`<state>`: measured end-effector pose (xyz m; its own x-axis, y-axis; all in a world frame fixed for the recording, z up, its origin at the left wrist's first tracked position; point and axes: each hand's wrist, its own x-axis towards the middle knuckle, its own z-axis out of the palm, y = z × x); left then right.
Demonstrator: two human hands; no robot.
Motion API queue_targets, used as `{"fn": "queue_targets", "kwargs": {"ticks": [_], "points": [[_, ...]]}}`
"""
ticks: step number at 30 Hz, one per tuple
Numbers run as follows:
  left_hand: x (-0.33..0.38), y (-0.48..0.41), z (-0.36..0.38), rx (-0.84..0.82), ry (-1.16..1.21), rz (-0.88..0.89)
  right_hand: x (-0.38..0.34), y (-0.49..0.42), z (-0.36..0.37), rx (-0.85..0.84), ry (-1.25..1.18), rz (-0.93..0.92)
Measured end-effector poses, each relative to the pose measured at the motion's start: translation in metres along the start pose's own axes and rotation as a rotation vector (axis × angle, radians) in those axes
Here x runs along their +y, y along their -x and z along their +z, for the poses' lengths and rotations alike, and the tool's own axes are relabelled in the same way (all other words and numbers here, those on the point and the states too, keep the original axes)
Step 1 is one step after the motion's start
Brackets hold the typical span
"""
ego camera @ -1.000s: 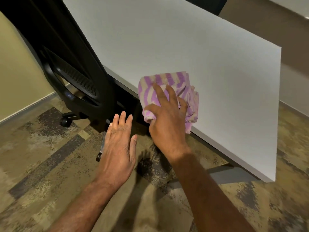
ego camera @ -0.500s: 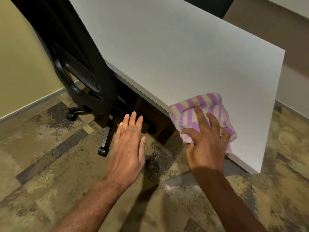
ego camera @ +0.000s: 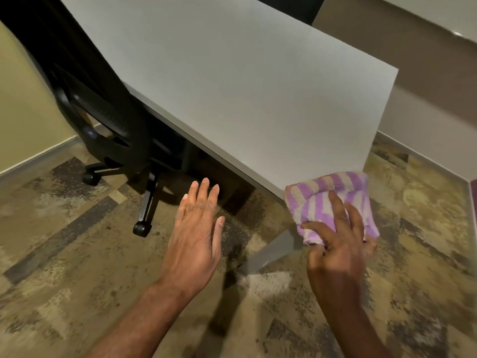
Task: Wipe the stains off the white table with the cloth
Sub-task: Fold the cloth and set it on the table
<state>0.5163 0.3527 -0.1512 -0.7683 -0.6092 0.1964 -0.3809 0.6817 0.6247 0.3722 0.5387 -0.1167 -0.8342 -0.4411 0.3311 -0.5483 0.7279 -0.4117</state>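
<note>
The white table [ego camera: 245,81] fills the upper middle of the head view, and I see no stain on its bare top. A purple-and-cream striped cloth [ego camera: 325,200] is bunched at the table's near right corner and hangs past the edge. My right hand [ego camera: 338,244] grips the cloth from below, fingers spread over it. My left hand [ego camera: 198,231] hovers flat with fingers together over the floor, left of the cloth, holding nothing and apart from the table.
A black wheeled office chair [ego camera: 108,125] stands at the table's left side, its castors on the patterned carpet [ego camera: 64,254]. A grey table foot [ego camera: 273,251] lies on the floor under the near corner. Walls close in at left and right.
My right hand has slid the cloth along the table's near edge to the right, from the middle to the near right corner. The left hand has kept its pose.
</note>
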Motion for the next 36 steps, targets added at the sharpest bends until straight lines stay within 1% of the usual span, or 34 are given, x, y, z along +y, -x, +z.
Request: {"fn": "queue_targets", "kwargs": {"ticks": [3,5,7,9,12,14,15,17,19,21,23,25,26,28,33,36], "points": [[0.019,0.008,0.001,-0.016,0.005,0.023,0.016,0.015,-0.007,0.047,-0.131,0.097],[0.032,0.013,0.002,-0.034,0.015,0.031,0.025,0.022,-0.015,0.068,-0.251,0.121],[0.047,0.017,0.003,-0.054,0.039,0.043,0.027,0.025,-0.027,0.059,-0.368,0.168],[0.063,0.02,0.002,-0.068,0.064,0.063,0.026,0.023,-0.041,0.022,-0.539,0.278],[0.093,0.026,0.001,-0.078,0.132,0.078,0.029,0.02,-0.06,0.026,-0.836,0.482],[0.115,0.03,0.0,-0.083,0.241,0.026,0.034,0.018,-0.072,0.04,-0.964,0.618],[0.127,0.032,0.0,-0.086,0.305,-0.018,0.036,0.018,-0.078,0.055,-1.015,0.657],[0.152,0.032,-0.003,-0.122,0.469,-0.13,0.034,0.018,-0.092,0.076,-1.091,0.677],[0.18,0.027,-0.008,-0.197,0.665,-0.241,0.029,0.018,-0.111,0.058,-1.064,0.618],[0.206,0.019,-0.017,-0.281,0.793,-0.321,0.026,0.019,-0.131,0.018,-1.018,0.511],[0.231,0.011,-0.028,-0.411,0.929,-0.422,0.026,0.02,-0.148,-0.031,-1.007,0.394],[0.252,0.002,-0.036,-0.517,1.033,-0.473,0.027,0.019,-0.163,-0.078,-0.994,0.311],[0.262,-0.001,-0.04,-0.543,1.067,-0.486,0.027,0.019,-0.171,-0.102,-0.962,0.276],[0.281,-0.008,-0.048,-0.538,1.135,-0.514,0.028,0.015,-0.186,-0.125,-0.867,0.183],[0.319,-0.015,-0.056,-0.447,1.208,-0.593,0.034,0.002,-0.225,-0.168,-0.705,0.006],[0.338,-0.015,-0.062,-0.416,1.198,-0.633,0.035,-0.002,-0.247,-0.233,-0.649,-0.039]]}}
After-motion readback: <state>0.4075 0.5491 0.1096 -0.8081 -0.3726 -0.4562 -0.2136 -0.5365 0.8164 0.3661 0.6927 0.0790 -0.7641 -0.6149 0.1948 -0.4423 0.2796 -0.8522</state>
